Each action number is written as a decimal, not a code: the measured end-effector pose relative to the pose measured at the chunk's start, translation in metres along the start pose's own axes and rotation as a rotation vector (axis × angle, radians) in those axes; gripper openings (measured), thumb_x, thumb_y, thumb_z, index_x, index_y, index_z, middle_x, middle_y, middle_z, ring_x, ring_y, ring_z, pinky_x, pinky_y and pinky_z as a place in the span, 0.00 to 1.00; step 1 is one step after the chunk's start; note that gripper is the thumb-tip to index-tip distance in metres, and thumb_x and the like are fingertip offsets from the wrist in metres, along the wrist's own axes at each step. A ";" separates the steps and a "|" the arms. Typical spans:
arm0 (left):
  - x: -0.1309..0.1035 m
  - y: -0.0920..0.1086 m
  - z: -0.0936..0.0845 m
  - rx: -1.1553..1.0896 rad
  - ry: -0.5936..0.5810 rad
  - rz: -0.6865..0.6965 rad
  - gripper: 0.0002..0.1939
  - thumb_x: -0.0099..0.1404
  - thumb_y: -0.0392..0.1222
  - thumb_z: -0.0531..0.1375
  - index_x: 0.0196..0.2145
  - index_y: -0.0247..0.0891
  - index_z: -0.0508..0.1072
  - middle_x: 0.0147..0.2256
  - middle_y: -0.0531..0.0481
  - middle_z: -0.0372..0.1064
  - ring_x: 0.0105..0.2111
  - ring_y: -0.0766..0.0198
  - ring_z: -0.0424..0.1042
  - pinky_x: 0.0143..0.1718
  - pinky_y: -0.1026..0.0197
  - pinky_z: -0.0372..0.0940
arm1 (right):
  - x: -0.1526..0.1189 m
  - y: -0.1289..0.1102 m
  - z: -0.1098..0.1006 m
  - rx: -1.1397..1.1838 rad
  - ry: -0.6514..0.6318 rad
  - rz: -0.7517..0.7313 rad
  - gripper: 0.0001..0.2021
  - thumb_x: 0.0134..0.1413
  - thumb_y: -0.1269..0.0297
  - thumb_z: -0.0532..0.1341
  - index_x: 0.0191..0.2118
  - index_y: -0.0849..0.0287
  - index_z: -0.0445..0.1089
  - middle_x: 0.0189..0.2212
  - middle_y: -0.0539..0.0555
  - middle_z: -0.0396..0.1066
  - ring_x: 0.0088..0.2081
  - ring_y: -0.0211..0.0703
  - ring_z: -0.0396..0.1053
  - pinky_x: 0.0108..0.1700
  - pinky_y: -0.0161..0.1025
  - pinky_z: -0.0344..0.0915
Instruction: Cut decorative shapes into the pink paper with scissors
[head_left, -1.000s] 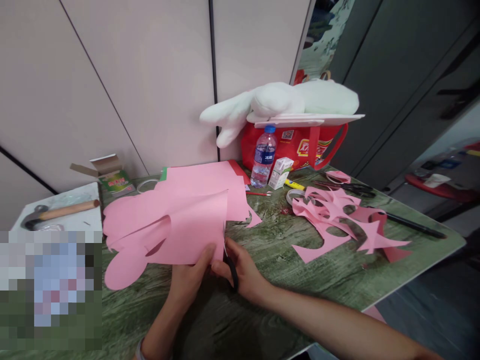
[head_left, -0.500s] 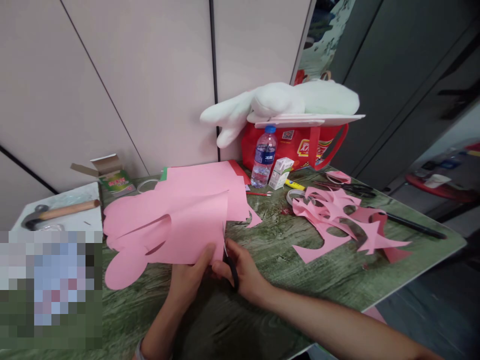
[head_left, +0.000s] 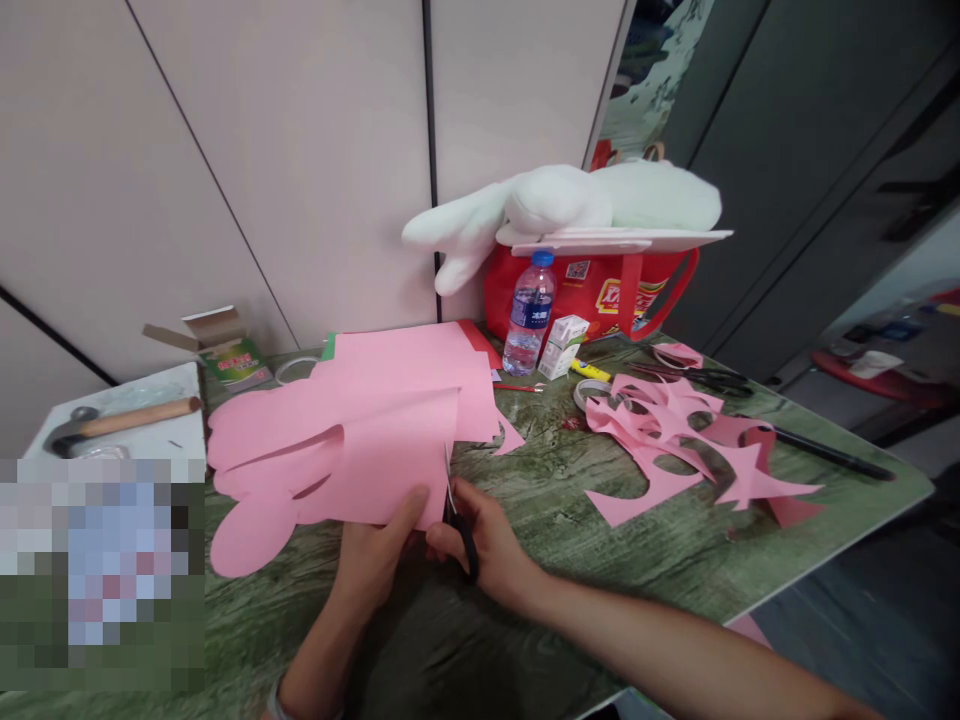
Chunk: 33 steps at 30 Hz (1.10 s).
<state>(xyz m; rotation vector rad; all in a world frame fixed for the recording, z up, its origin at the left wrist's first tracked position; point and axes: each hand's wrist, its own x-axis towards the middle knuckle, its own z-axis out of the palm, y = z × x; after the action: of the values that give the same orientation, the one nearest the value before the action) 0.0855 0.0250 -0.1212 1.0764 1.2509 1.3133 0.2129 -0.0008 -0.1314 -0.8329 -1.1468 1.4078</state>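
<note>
My left hand [head_left: 386,545] grips the lower edge of a pink paper sheet [head_left: 394,455], thumb on top and the other fingers underneath. In my right hand [head_left: 484,535] is a pair of black-handled scissors [head_left: 466,548], its blades pointing away from me along the sheet's right edge. How far the blades are parted is hard to make out. Left of the sheet lie pink cut-outs with rounded ends [head_left: 255,535]. More flat pink paper [head_left: 405,350] lies behind it.
Pink paper scraps [head_left: 675,430] are heaped at the right around a tape roll [head_left: 591,395]. Behind stand a water bottle [head_left: 529,315], a small white box [head_left: 562,347] and a red bag [head_left: 499,290] under a white plush [head_left: 562,198]. A hammer [head_left: 139,418] lies at the left.
Both hands keep nearly the same place and hold. The pink sheet has shifted very slightly at its right edge; the camera view has moved a little.
</note>
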 end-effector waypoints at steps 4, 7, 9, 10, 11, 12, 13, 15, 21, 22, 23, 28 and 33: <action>-0.001 0.005 0.002 -0.067 -0.017 -0.072 0.18 0.43 0.48 0.70 0.27 0.34 0.70 0.19 0.54 0.67 0.18 0.67 0.63 0.16 0.65 0.60 | -0.001 0.001 0.000 0.007 0.005 -0.001 0.23 0.42 0.46 0.68 0.31 0.58 0.61 0.23 0.46 0.63 0.22 0.34 0.60 0.25 0.33 0.59; -0.002 0.010 0.003 -0.082 -0.015 -0.072 0.18 0.43 0.47 0.70 0.26 0.35 0.69 0.18 0.56 0.65 0.16 0.69 0.61 0.15 0.66 0.58 | -0.001 0.001 0.000 0.009 0.013 0.006 0.23 0.42 0.46 0.68 0.31 0.58 0.61 0.22 0.46 0.63 0.21 0.34 0.60 0.24 0.33 0.60; -0.001 0.012 0.004 -0.081 -0.020 -0.062 0.18 0.43 0.47 0.70 0.26 0.35 0.68 0.17 0.57 0.64 0.16 0.70 0.60 0.14 0.66 0.57 | 0.000 0.001 0.000 0.008 0.016 0.010 0.23 0.42 0.46 0.68 0.30 0.58 0.61 0.21 0.45 0.63 0.21 0.34 0.60 0.24 0.33 0.60; -0.001 0.012 0.004 -0.080 -0.020 -0.063 0.18 0.43 0.46 0.70 0.25 0.36 0.68 0.17 0.57 0.64 0.16 0.70 0.60 0.14 0.66 0.57 | 0.000 0.001 0.000 0.006 0.016 0.012 0.22 0.41 0.46 0.68 0.30 0.58 0.61 0.21 0.45 0.63 0.20 0.34 0.60 0.23 0.33 0.60; -0.001 0.013 0.004 -0.082 -0.020 -0.067 0.18 0.43 0.46 0.70 0.25 0.36 0.68 0.17 0.57 0.64 0.15 0.70 0.60 0.14 0.66 0.56 | 0.000 0.001 0.000 0.005 0.016 0.015 0.22 0.41 0.46 0.68 0.30 0.58 0.61 0.20 0.45 0.63 0.20 0.33 0.60 0.23 0.33 0.60; -0.001 0.013 0.004 -0.085 -0.021 -0.073 0.18 0.42 0.46 0.70 0.26 0.36 0.68 0.17 0.57 0.64 0.16 0.70 0.60 0.14 0.66 0.57 | -0.001 0.001 0.000 0.005 0.017 0.019 0.22 0.41 0.46 0.68 0.30 0.57 0.61 0.20 0.45 0.63 0.20 0.33 0.60 0.23 0.33 0.61; -0.002 0.014 0.005 -0.090 -0.020 -0.081 0.18 0.42 0.46 0.70 0.26 0.36 0.68 0.18 0.57 0.64 0.16 0.69 0.60 0.14 0.66 0.57 | -0.001 0.001 0.000 0.006 0.018 0.022 0.22 0.41 0.46 0.69 0.30 0.57 0.61 0.20 0.44 0.63 0.20 0.33 0.60 0.23 0.33 0.61; -0.003 0.015 0.005 -0.090 -0.014 -0.092 0.19 0.42 0.46 0.70 0.27 0.35 0.68 0.18 0.56 0.65 0.17 0.69 0.61 0.15 0.65 0.58 | -0.001 0.002 -0.001 0.006 0.026 0.028 0.22 0.40 0.46 0.69 0.31 0.57 0.62 0.20 0.44 0.62 0.19 0.33 0.59 0.23 0.33 0.62; -0.002 0.016 0.005 -0.079 -0.009 -0.075 0.17 0.42 0.46 0.70 0.26 0.36 0.68 0.17 0.58 0.63 0.16 0.70 0.60 0.15 0.66 0.56 | 0.000 0.004 0.000 0.018 0.032 0.048 0.22 0.40 0.47 0.69 0.30 0.57 0.62 0.19 0.43 0.62 0.19 0.32 0.59 0.23 0.33 0.63; -0.001 0.016 0.005 -0.086 -0.012 -0.071 0.17 0.42 0.46 0.69 0.25 0.36 0.68 0.17 0.58 0.63 0.16 0.70 0.60 0.14 0.66 0.56 | 0.000 0.005 0.000 0.025 0.035 0.050 0.21 0.40 0.47 0.69 0.30 0.57 0.62 0.20 0.43 0.62 0.19 0.32 0.59 0.23 0.33 0.64; -0.001 0.015 0.004 -0.094 -0.017 -0.070 0.17 0.42 0.46 0.70 0.25 0.36 0.68 0.17 0.58 0.62 0.16 0.70 0.59 0.15 0.66 0.56 | 0.000 0.005 0.000 0.030 0.036 0.050 0.21 0.40 0.47 0.69 0.30 0.57 0.62 0.20 0.43 0.62 0.19 0.31 0.58 0.22 0.32 0.64; -0.001 0.017 0.005 -0.142 -0.002 -0.072 0.19 0.42 0.45 0.70 0.28 0.36 0.69 0.20 0.56 0.65 0.18 0.69 0.62 0.16 0.66 0.58 | 0.000 0.008 0.000 0.029 0.040 0.039 0.20 0.42 0.49 0.69 0.30 0.59 0.63 0.20 0.43 0.61 0.18 0.30 0.58 0.21 0.31 0.63; -0.001 0.016 0.005 -0.139 0.002 -0.047 0.17 0.42 0.46 0.70 0.25 0.36 0.68 0.18 0.58 0.63 0.17 0.70 0.59 0.15 0.67 0.55 | 0.000 0.009 0.000 0.034 0.042 0.038 0.21 0.42 0.48 0.68 0.29 0.58 0.62 0.18 0.42 0.59 0.16 0.29 0.56 0.20 0.31 0.62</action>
<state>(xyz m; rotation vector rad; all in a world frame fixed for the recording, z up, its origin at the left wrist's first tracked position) 0.0897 0.0253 -0.1047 0.9426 1.1613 1.3456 0.2104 0.0001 -0.1403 -0.8608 -1.0776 1.4304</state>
